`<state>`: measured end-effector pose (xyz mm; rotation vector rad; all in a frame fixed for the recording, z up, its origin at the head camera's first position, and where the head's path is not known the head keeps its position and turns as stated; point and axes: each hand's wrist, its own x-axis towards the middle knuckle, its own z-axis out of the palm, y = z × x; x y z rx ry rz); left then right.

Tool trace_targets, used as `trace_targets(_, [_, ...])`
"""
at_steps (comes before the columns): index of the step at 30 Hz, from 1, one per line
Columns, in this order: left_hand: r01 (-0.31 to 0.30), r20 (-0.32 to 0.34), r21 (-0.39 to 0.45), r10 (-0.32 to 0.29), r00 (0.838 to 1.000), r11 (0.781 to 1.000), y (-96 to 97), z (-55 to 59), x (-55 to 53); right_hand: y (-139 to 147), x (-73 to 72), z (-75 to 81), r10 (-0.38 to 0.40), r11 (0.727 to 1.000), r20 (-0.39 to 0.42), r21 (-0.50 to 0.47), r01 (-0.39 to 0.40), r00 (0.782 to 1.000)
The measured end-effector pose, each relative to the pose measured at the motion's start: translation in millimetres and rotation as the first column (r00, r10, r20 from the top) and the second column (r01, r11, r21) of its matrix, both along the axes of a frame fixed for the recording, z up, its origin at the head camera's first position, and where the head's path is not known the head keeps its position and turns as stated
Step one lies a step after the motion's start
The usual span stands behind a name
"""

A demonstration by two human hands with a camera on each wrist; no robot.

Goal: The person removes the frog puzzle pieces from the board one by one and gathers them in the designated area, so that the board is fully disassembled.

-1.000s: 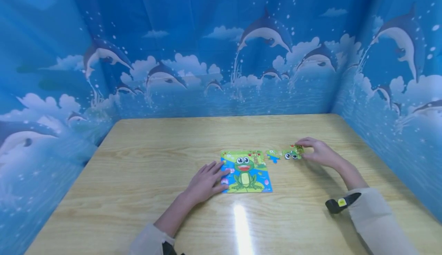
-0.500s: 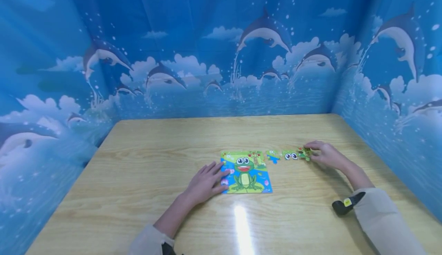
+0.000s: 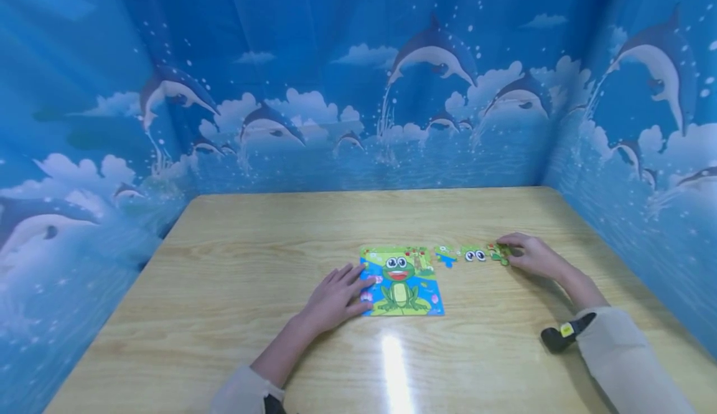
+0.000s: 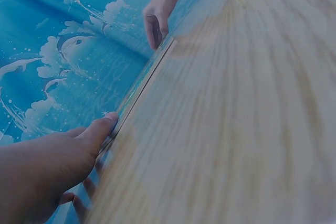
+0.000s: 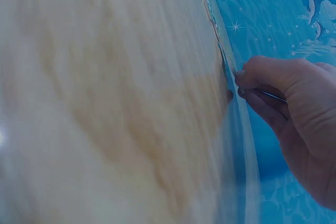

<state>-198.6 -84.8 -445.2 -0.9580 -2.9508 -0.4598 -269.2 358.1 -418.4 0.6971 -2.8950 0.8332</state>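
A square frog picture puzzle board [image 3: 399, 277] lies flat on the wooden table. My left hand [image 3: 334, 297] rests on its left edge with fingers spread; in the left wrist view the left thumb [image 4: 102, 129] touches that edge. Right of the board, loose puzzle pieces lie in a row: a green and blue piece [image 3: 446, 256], then one with the frog's eyes [image 3: 475, 254]. At the row's right end, my right hand [image 3: 532, 257] pinches a green puzzle piece [image 3: 495, 253] between thumb and fingers. The right wrist view shows those fingertips [image 5: 242, 77] low at the table, the piece barely visible.
The light wooden table [image 3: 269, 233] extends around the board, with a bright light reflection in front of it. A blue curtain [image 3: 313, 90] printed with dolphins encloses the table's back and sides.
My right hand has moved a little to the right with its green puzzle piece, away from the frog-eyes piece, and now stays there. The left hand stays on the board.
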Motion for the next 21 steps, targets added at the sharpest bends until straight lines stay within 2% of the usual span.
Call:
trace_targets(8, [-0.004,0.003,-0.005,0.004,1.0,1.0,0.7,-0.5,0.3,5.0,0.4,-3.6,0.002,1.0,-0.01,0.004,-0.002,1.0])
trace_targets(21, [0.006,-0.003,0.006,-0.006,1.0,1.0,0.2,-0.1,-0.7,7.6,-2.6,-5.0,-0.015,1.0,0.048,0.006,0.015,0.999])
